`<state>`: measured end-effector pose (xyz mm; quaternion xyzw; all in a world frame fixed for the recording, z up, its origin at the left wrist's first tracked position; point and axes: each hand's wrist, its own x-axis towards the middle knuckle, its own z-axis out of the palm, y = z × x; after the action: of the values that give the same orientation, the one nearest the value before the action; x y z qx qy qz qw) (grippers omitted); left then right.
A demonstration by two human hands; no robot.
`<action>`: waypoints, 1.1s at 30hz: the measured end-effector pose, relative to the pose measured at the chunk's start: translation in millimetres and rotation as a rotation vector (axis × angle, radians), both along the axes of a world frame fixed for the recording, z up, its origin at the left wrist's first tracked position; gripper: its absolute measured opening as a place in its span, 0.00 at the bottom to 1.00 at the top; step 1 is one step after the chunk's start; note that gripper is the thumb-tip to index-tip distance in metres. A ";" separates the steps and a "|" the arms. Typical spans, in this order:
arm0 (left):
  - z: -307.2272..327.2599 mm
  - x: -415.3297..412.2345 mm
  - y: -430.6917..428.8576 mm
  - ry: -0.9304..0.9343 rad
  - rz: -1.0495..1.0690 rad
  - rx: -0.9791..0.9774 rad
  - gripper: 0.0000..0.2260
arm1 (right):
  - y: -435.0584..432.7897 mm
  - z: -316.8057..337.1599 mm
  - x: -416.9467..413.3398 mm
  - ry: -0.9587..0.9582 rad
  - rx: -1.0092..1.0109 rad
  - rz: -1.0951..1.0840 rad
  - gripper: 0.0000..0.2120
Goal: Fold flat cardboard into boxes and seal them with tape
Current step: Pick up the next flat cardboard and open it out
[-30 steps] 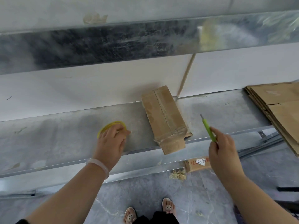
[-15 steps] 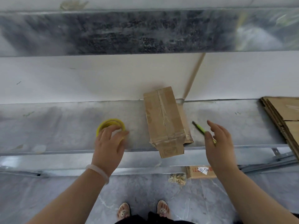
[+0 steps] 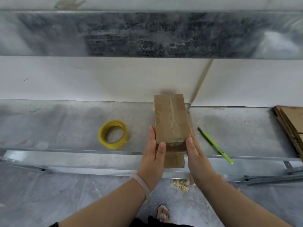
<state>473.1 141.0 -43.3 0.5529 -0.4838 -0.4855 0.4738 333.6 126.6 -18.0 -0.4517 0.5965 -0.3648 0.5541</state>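
Looking down from head height onto a long, dull grey metal shelf [image 3: 65,122], scuffed and faintly stained, running across the whole view. Behind it, a plain white wall panel [image 3: 98,79], crossed on the right by a thin tan strip [image 3: 201,81] slanting down to the shelf's back edge. Above the panel, a wide band of shiny, mottled sheet metal [image 3: 147,33].

Near the middle of the shelf, a small brown cardboard box [image 3: 170,118], lying lengthwise from the wall towards the front edge, with clear tape along its top seam. At its near end, a cardboard flap [image 3: 174,159] hanging down over the shelf's front lip.

On either side of the box's near end, both hands flat, fingers straight. Left hand [image 3: 153,154] pressed against the left side, thumb laid across the near corner, with a pale bracelet [image 3: 141,184] on the wrist. Right hand [image 3: 196,154] pressed against the right side. Nothing pinched in either.

Left of the box and apart from it, a yellow-edged tape roll [image 3: 113,134] lying flat. Just right of the right hand, a green pen-shaped tool [image 3: 214,145] with a dark tip, lying diagonally, its end past the front edge. At the far right, a stack of flat cardboard [image 3: 290,126], cut off by the frame.

Below the shelf, a grey marbled floor [image 3: 49,194], a small heap of pale shavings [image 3: 179,185], and a sandalled foot [image 3: 162,213].
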 end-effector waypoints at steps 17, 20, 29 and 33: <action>-19.3 23.6 -14.4 -0.579 0.009 -0.282 0.24 | -16.4 -41.8 -25.4 0.608 -0.352 0.154 0.48; -18.4 25.9 -13.7 -0.458 -0.016 -0.268 0.22 | -13.7 -43.6 -27.3 0.449 -0.296 0.101 0.43; -14.6 15.5 -7.3 -0.358 0.036 -0.132 0.27 | -0.3 -25.6 -10.6 0.107 0.071 0.035 0.24; -13.7 14.6 -5.6 -0.260 0.043 -0.130 0.21 | -4.3 -28.7 -12.3 0.008 0.074 -0.042 0.19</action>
<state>487.7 135.3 -57.0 0.5896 -0.5595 -0.3672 0.4521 321.3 122.3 -46.7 -0.4196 0.6211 -0.3523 0.5604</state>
